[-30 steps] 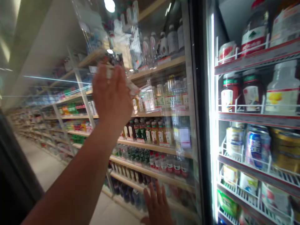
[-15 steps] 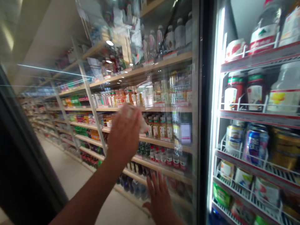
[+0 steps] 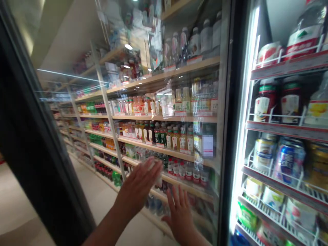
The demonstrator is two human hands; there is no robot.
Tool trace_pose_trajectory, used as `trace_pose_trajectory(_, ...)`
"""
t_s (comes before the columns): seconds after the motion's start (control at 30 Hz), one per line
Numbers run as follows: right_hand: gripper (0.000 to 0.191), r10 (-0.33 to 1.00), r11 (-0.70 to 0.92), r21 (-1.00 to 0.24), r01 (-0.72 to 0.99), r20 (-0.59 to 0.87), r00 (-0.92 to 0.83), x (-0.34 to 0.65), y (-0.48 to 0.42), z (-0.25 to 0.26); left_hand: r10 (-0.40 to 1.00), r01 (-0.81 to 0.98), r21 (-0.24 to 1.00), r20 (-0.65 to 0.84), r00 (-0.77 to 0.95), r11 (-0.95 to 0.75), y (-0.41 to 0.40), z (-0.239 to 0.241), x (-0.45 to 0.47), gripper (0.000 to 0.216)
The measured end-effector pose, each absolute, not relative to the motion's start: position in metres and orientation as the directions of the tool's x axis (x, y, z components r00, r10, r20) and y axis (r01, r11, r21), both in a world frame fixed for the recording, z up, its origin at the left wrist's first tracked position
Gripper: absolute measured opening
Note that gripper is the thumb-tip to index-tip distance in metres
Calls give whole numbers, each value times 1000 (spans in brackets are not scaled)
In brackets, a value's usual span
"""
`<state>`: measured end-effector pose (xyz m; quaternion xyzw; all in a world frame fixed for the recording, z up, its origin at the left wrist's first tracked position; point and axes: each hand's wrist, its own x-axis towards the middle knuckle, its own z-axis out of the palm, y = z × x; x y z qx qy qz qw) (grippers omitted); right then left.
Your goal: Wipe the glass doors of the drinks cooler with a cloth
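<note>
My left hand (image 3: 138,187) reaches in from the lower left and presses a small white cloth (image 3: 156,168) flat against the open glass fridge door (image 3: 179,48). Only a corner of the cloth shows past my fingers. My right hand (image 3: 180,214) lies just below and to the right of it, fingers spread and flat on the same glass. Both hands are on the lower part of the pane, close together.
Through the glass I see long store shelves of bottled drinks (image 3: 164,136) running back to the left. The door's dark frame (image 3: 38,143) stands at left. On the right is the lit fridge interior, with wire racks (image 3: 279,126) holding jars and cans (image 3: 288,159).
My left hand has slid with the cloth down the glass, from up high to low beside my right hand. My right hand has stayed on the glass. The view has shifted left.
</note>
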<state>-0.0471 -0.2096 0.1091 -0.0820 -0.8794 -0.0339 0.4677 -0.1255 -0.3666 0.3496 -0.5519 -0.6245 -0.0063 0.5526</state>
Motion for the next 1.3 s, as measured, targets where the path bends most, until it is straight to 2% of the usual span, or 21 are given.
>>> trace_pose_trajectory(0.07, 118, 99, 982, 3, 187, 839, -535, -48, -209, 110, 586, 673, -503, 801, 126, 542, -381, 355, -131, 65)
trace_pose_trajectory(0.17, 121, 82, 975, 38, 220, 856, -511, -49, -209, 111, 304, 625, -261, 952, 40, 735, -397, 361, -133, 76)
trace_pose_trajectory(0.23, 123, 75, 972, 50, 231, 861, -504, -50, -208, 110, 300, 644, -247, 953, 28, 724, -397, 344, -129, 78)
trace_pose_trajectory(0.3, 124, 68, 970, 61, 236, 863, -501, -52, -206, 109, 519, 731, -377, 854, 36, 569, -395, 319, -124, 74)
trace_pose_trajectory(0.37, 125, 56, 967, 74, 242, 869, -491, -53, -204, 108, 604, 776, -400, 796, 31, 487, -396, 306, -123, 69)
trace_pose_trajectory(0.43, 125, 44, 965, 89, 248, 872, -488, -54, -203, 107, 493, 733, -314, 869, -34, 603, -403, 315, -127, 69)
trace_pose_trajectory(0.5, 126, 43, 964, 91, 250, 874, -483, -54, -202, 107, 289, 664, -160, 953, -89, 730, -409, 334, -130, 74)
trace_pose_trajectory(0.57, 127, 49, 964, 84, 251, 876, -480, -55, -203, 106, 200, 632, -112, 977, -70, 766, -410, 340, -131, 78)
trace_pose_trajectory(0.6, 127, 51, 964, 81, 252, 877, -478, -56, -203, 106, 231, 645, -146, 972, -48, 750, -408, 335, -130, 79)
trace_pose_trajectory(0.67, 127, 53, 964, 80, 254, 877, -478, -57, -203, 103, 435, 713, -320, 900, 24, 623, -404, 311, -128, 80)
trace_pose_trajectory(0.73, 126, 48, 966, 81, 244, 875, -483, -59, -203, 101, 558, 776, -385, 828, 51, 501, -403, 287, -129, 73)
trace_pose_trajectory(0.8, 127, 42, 971, 79, 228, 874, -484, -60, -202, 99, 547, 759, -360, 837, 6, 542, -410, 281, -133, 69)
trace_pose_trajectory(0.93, 122, 68, 972, 54, 227, 866, -495, -59, -200, 100, 309, 616, -211, 949, -56, 759, -427, 313, -140, 76)
trace_pose_trajectory(1.0, 118, 61, 977, 47, 210, 875, -481, -56, -203, 103, 273, 619, -175, 960, -66, 766, -425, 317, -138, 79)
trace_pose_trajectory(1.17, 85, 101, 990, -57, 131, 928, -359, -55, -238, 118, 518, 808, -304, 855, -1, 504, -397, 269, -129, 72)
trace_pose_trajectory(1.23, 76, 25, 999, -20, 25, 975, -221, -58, -260, 133, 562, 835, -323, 827, 20, 445, -393, 253, -128, 70)
trace_pose_trajectory(1.3, 75, -65, 996, 55, -71, 986, -155, -61, -279, 156, 573, 865, -271, 820, -22, 421, -398, 245, -128, 73)
